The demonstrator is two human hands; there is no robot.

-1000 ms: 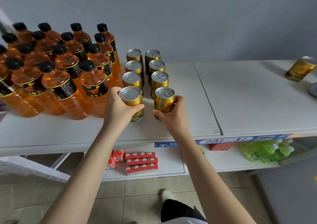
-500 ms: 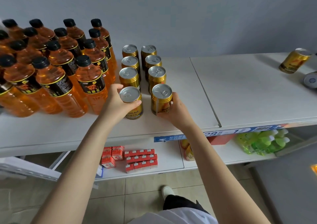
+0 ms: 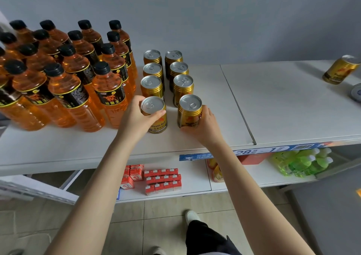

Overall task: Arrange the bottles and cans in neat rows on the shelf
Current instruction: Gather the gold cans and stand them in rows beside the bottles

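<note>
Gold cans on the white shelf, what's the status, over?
Left hand grips front-left gold metal can. Right hand grips front-right gold metal can, both standing on white shelf. Stray gold can far right, apart from the rows.

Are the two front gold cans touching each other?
Apart. The head view shows white shelf between the left can and right can.

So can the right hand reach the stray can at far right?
Probably, once freed: the right hand grips a front can, and only bare shelf separates it from the stray can.
</note>
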